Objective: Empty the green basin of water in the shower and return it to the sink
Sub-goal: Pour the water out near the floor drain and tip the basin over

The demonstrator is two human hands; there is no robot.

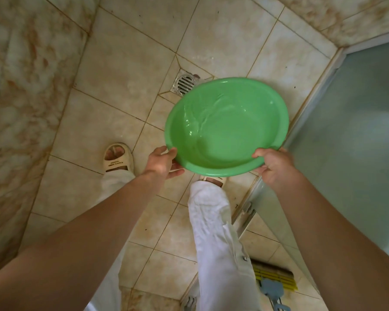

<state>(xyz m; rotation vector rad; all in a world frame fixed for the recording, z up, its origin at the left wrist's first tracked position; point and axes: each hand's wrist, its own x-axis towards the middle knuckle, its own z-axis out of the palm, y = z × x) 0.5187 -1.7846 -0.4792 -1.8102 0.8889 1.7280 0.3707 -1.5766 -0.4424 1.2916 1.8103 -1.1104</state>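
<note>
A round green basin [227, 124] hangs above the tiled shower floor, with rippling water inside. My left hand [164, 163] grips its near-left rim, thumb on top and fingers underneath. My right hand [274, 167] grips the near-right rim the same way. The basin sits roughly level, slightly tipped away from me. Its far edge covers part of a metal floor drain [184, 83]. The sink is out of view.
Marbled tile walls stand at left [20, 97] and top right. A frosted glass shower door [350, 140] with a metal frame runs along the right. My feet in cream slippers [117, 159] stand on the beige floor tiles. A mop head [274, 281] lies at bottom right.
</note>
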